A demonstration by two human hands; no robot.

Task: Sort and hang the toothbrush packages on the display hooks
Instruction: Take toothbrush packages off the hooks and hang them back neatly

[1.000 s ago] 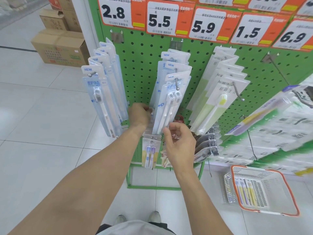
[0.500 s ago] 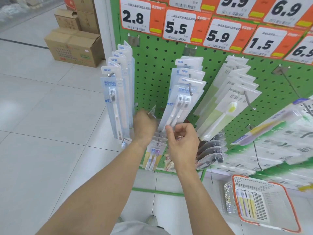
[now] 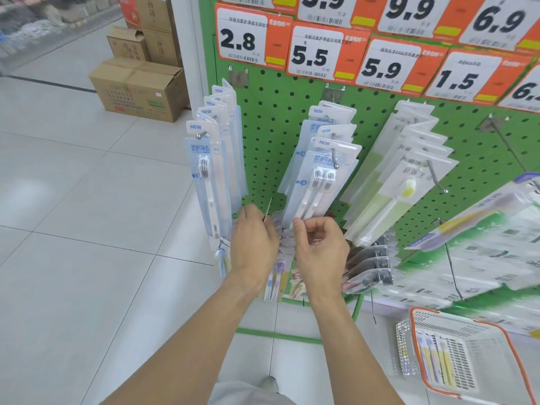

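Clear toothbrush packages hang in rows on hooks of a green pegboard [image 3: 271, 121]. Both hands work at a lower hook, under the middle row of twin-brush packs [image 3: 317, 176]. My left hand [image 3: 254, 244] pinches the top edge of a thin clear package [image 3: 268, 210] seen nearly edge-on. My right hand [image 3: 320, 249] has its fingers curled round the tops of small packages [image 3: 285, 238] stacked on that hook. Below the hands hangs a pack with purple and yellow brushes [image 3: 277, 279]. The hook's tip is hidden by my fingers.
Single-brush packs [image 3: 209, 182] hang at the left, yellow-brush packs [image 3: 400, 182] at the right, black-brush packs [image 3: 371, 264] below those. A white basket with an orange rim [image 3: 514, 355] holds more packages on the floor at right. Cardboard boxes [image 3: 137, 86] stand behind the rack's left side.
The camera has moved closer and shifted left. My left hand has lifted a thin package's edge up beside the middle row. My right hand stays at the lower hook's stack.
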